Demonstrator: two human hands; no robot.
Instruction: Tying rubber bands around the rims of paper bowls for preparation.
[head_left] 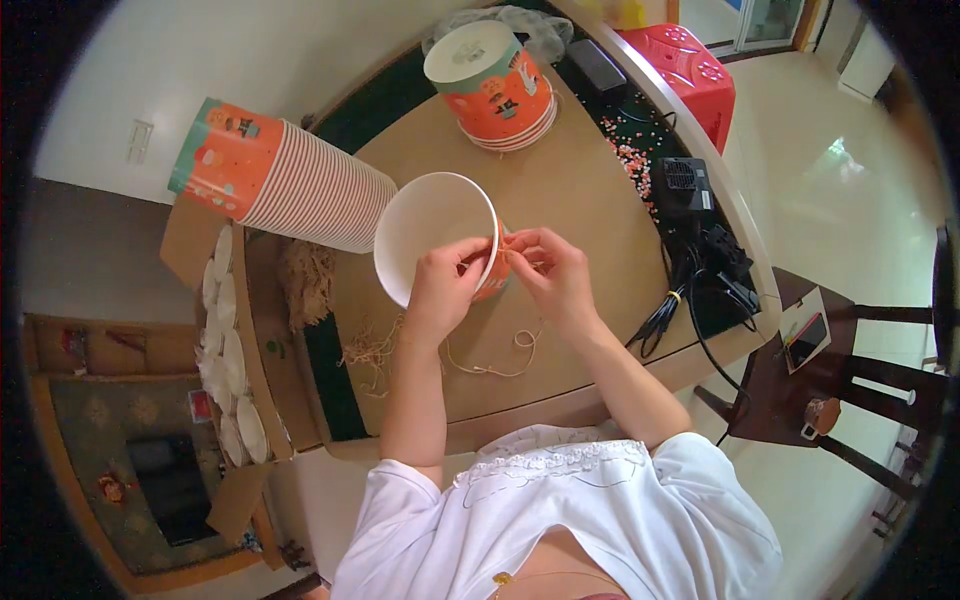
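Note:
A white-lined paper bucket (pixel 425 215) with an orange outside lies tilted on the brown board, its mouth toward me. My left hand (pixel 445 288) is closed at its near right rim, fingers pinching the edge. My right hand (pixel 555 275) is closed just outside that rim, thumb and fingers pinched together at what looks like a thin cord against the orange wall. The fingertips partly hide the spot. A loose pale cord (pixel 490 371) curls on the board below the bucket, between my forearms.
A long nested stack of orange buckets (pixel 320 180) lies at left, beside a bundle of cords (pixel 306 280). Upside-down buckets (pixel 500 100) stand at the back. A carton (pixel 270 380) of white round pieces adjoins the table; black adapters (pixel 685 185), cables and scattered beads (pixel 630 155) line the right edge.

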